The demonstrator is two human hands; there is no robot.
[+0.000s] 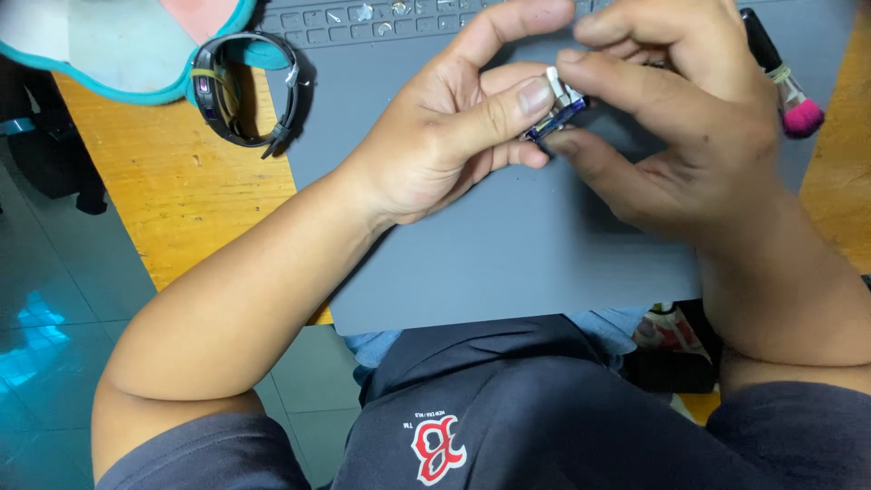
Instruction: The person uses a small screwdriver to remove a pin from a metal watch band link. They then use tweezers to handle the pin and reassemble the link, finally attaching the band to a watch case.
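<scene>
- The left hand [435, 150] is pinching a small blue-and-silver electronic part [555, 109] between thumb and fingers [508, 104].
- The right hand [689, 127] is closing its fingers narrowly on the same part from the other side.
- The part is hovering above the grey mat [508, 263], seemingly mid-handling, not set down.
- Beyond the fingers a pink-tipped brush [798, 113] and a black wristband [245, 86] are lying on the yellow wooden worktop [181, 191].

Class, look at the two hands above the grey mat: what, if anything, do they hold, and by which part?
Both hands pinch one small blue and silver part. The left hand grips its left end between thumb and fingers; the right hand grips its right end. What kind of part it is cannot be told.
</scene>
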